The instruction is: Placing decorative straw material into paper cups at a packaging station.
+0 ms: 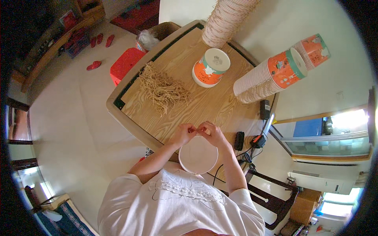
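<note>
A round paper bucket (pixel 198 155), white inside, is held close against my shirt with its open mouth facing up. At its far rim my left hand (pixel 184 134) and my right hand (pixel 213 135) meet, fingertips pinched together. What lies between the fingertips is too small to make out. Beyond my hands, to the left, spreads a loose heap of tan twine pieces (pixel 163 87). An orange, green and white paper bucket (pixel 211 70) stands bottom up further back on the wooden table (pixel 157 128).
Long nested stacks of paper buckets (pixel 271 74) lie at the right, with tan strands along one side. Another tall stack (pixel 227 19) rises at the back. Black adapters (pixel 265 109) and cables (pixel 247 157) sit by the table's right edge. A red stool (pixel 126 65) stands left.
</note>
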A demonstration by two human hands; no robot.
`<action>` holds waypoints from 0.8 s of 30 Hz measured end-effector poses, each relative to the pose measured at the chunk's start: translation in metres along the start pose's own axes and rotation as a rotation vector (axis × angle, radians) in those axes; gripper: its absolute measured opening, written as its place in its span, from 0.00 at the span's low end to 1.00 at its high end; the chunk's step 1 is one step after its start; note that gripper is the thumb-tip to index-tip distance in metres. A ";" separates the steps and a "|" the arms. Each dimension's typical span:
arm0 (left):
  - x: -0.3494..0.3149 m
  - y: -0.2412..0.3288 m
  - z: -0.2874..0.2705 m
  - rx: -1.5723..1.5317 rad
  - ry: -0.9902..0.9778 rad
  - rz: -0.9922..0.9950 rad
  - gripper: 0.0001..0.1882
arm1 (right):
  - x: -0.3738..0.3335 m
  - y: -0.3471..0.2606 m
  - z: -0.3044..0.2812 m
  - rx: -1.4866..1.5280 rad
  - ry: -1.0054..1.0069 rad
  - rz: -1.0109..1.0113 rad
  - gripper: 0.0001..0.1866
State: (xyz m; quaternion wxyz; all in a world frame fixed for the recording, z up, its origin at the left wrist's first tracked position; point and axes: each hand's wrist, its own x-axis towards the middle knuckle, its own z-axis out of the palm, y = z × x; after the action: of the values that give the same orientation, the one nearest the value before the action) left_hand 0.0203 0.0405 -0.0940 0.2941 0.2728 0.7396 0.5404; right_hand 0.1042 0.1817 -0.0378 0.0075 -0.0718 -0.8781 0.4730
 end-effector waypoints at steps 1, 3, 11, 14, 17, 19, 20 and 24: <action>0.000 0.004 0.000 -0.001 -0.003 0.003 0.06 | -0.001 0.003 0.000 -0.023 0.038 0.012 0.08; 0.001 0.011 0.000 0.022 -0.032 -0.025 0.06 | -0.003 0.009 -0.002 -0.048 0.078 0.026 0.09; 0.002 -0.004 0.003 -0.033 -0.035 -0.033 0.07 | -0.002 0.011 0.004 -0.082 0.134 0.081 0.07; 0.002 -0.003 0.002 -0.003 -0.040 -0.041 0.07 | -0.003 0.015 0.006 0.006 0.248 0.211 0.06; 0.002 -0.005 0.000 -0.001 -0.041 -0.043 0.07 | -0.004 0.008 0.006 -0.129 0.099 -0.005 0.06; 0.003 -0.001 -0.001 -0.024 -0.044 -0.046 0.08 | -0.003 0.006 0.009 -0.175 0.107 -0.030 0.06; 0.003 0.005 -0.003 -0.017 -0.060 -0.088 0.08 | -0.004 0.005 0.009 -0.222 0.116 -0.055 0.05; 0.005 -0.008 -0.002 -0.017 -0.056 -0.079 0.15 | -0.001 -0.001 0.008 -0.263 0.095 -0.102 0.06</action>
State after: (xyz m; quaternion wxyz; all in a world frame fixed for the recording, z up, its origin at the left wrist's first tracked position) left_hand 0.0146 0.0409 -0.1017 0.3379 0.2560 0.7368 0.5267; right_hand 0.1046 0.1748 -0.0413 0.0636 -0.0497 -0.9337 0.3487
